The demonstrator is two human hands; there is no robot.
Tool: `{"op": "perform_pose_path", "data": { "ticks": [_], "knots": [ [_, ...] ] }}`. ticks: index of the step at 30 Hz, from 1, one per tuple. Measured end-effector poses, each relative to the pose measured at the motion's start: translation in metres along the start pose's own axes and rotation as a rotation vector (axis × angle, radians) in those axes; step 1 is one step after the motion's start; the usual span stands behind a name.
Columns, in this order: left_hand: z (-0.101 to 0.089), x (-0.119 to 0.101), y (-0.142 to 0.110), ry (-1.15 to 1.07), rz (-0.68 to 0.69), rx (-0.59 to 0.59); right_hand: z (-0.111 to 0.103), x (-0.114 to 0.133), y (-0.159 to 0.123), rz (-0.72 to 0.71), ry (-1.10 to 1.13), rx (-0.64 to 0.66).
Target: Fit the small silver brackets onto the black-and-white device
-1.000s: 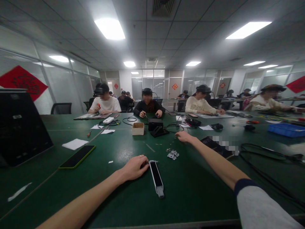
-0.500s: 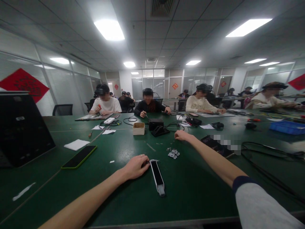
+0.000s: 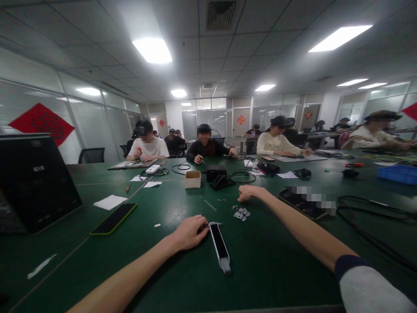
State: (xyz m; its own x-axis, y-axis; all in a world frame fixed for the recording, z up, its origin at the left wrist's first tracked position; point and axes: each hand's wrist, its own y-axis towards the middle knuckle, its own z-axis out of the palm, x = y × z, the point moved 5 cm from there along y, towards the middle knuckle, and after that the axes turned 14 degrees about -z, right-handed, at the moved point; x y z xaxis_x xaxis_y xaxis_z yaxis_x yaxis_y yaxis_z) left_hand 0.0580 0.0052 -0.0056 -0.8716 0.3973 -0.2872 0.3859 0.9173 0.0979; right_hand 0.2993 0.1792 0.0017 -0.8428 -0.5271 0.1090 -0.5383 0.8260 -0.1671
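A narrow device with a black strip, pale frame and grey end piece point(image 3: 219, 244) lies on the green table point(image 3: 156, 278). At its far end, my left hand point(image 3: 190, 232) rests with fingers curled together; whatever they hold is hidden. A thin metal bit shows just past those fingertips. My right hand point(image 3: 250, 193) reaches farther forward, its fingertips pinched down at the tabletop. Whether something tiny is between them cannot be made out. Just nearer than those fingertips are small metal rings point(image 3: 235, 208) and a pile of silver metal plates point(image 3: 241, 214).
A small open box point(image 3: 193, 179) and a black box point(image 3: 216, 173) stand ahead. To the left are a green-edged phone point(image 3: 114, 219), white paper point(image 3: 110, 202) and a black computer case point(image 3: 41, 182). Right lie a dark phone-like slab point(image 3: 298, 204), cables point(image 3: 368, 230) and a blue tray point(image 3: 397, 174). Several people sit opposite.
My right hand has come down and closer to the metal rings, its fingers now at the tabletop. My left hand stays by the device. The whole view has shifted slightly.
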Motion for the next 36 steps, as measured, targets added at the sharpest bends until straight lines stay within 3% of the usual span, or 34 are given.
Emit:
{"op": "perform_pose_path", "data": {
  "ticks": [5, 7, 10, 13, 23, 36],
  "knots": [
    [-0.002, -0.003, 0.0, 0.0, 0.021, -0.012, -0.01, 0.043, -0.027, -0.097, -0.008, -0.135],
    [-0.002, -0.003, 0.001, 0.0, 0.026, -0.03, -0.008, 0.072, -0.042, -0.25, 0.042, -0.237],
    [-0.002, -0.003, 0.002, 0.014, 0.027, -0.05, 0.004, 0.11, -0.063, -0.468, 0.223, -0.328],
    [-0.001, -0.003, 0.002, 0.024, 0.038, -0.05, 0.019, 0.128, -0.073, -0.539, 0.37, -0.339],
    [0.001, -0.002, 0.002, 0.024, 0.03, -0.042, 0.036, 0.121, -0.075, -0.525, 0.475, -0.386],
    [0.003, 0.001, 0.003, 0.016, 0.016, -0.041, 0.041, 0.128, -0.084, -0.48, 0.49, -0.515]
  ]
}}
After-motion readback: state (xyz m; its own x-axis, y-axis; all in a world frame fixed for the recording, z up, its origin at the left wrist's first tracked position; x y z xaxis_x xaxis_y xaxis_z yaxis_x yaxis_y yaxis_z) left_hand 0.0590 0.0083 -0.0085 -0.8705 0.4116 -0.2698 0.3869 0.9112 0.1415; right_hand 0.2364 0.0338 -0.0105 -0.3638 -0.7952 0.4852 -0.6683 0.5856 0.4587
